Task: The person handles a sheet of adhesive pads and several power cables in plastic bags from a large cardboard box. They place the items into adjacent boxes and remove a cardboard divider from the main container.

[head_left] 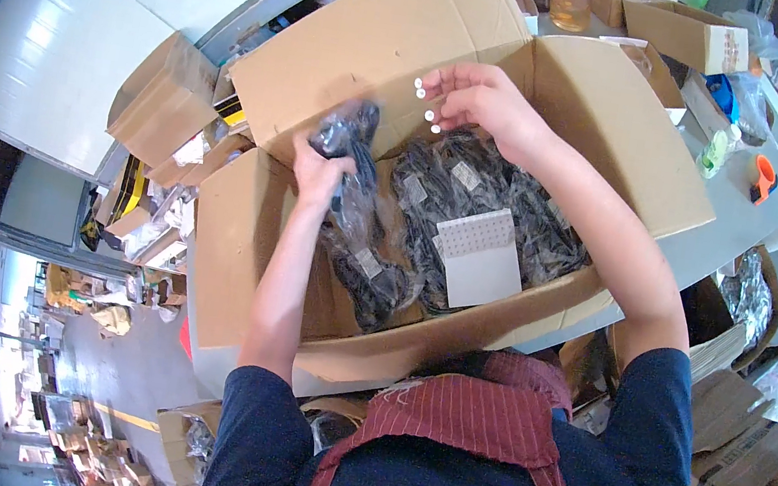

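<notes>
A large open cardboard box (pixel 243 241) stands before me on the table, with several black cable bundles in clear plastic bags (pixel 421 198) lying inside. My left hand (pixel 319 172) grips one bagged black cable bundle (pixel 345 136) at the box's left side; it is blurred by motion. Above the far middle of the box is my right hand (pixel 485 107), its fingers slightly bent and apart. Small white round stickers (pixel 429 115) sit at its fingertips. A white sheet with rows of dots (pixel 482 257) rests on the bundles.
The box's flaps stand up at the far side and right. On the table at right are an orange tape dispenser (pixel 764 180), small cartons (pixel 686 36) and a jar with a pink lid (pixel 571 4). More cardboard boxes (pixel 164 99) are stacked at left.
</notes>
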`<action>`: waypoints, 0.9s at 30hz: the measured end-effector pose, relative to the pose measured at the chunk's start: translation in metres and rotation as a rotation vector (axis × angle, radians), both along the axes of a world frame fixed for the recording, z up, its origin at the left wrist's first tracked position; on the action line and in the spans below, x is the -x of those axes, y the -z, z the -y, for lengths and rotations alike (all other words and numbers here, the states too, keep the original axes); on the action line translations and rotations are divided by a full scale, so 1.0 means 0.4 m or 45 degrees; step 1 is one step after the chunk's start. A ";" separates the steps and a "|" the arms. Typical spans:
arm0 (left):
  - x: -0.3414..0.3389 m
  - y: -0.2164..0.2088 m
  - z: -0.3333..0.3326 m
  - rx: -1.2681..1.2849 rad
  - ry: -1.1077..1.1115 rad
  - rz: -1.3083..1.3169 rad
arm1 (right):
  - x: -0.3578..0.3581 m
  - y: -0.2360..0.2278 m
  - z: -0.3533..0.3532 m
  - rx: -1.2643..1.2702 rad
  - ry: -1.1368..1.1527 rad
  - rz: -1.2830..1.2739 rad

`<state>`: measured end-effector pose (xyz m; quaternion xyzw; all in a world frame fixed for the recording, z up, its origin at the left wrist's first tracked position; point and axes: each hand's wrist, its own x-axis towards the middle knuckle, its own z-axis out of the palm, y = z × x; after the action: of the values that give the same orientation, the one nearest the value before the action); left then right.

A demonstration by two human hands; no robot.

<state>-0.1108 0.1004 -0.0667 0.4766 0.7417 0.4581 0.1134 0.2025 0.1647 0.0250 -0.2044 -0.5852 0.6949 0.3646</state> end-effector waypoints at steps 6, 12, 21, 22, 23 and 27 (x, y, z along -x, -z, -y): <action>-0.103 -0.202 0.142 -0.282 0.758 -0.852 | -0.030 -0.010 -0.011 0.022 0.129 -0.093; -0.040 -0.093 0.258 0.089 1.453 -1.687 | -0.022 -0.024 0.004 0.069 0.072 -0.165; -0.046 -0.012 0.202 0.766 0.769 -1.153 | -0.017 -0.004 -0.007 0.028 0.051 -0.008; -0.058 -0.012 0.173 0.842 0.682 -1.065 | -0.019 -0.001 -0.008 0.042 0.065 -0.003; -0.065 -0.011 0.151 0.917 0.585 -0.978 | -0.014 -0.001 -0.008 0.052 0.072 -0.002; -0.154 0.043 0.072 0.558 0.636 -1.029 | -0.005 0.012 -0.013 0.046 0.130 0.041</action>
<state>-0.0491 0.0715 -0.0840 0.7430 0.6683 0.0307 0.0209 0.2044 0.1698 0.0202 -0.2519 -0.5672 0.6824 0.3862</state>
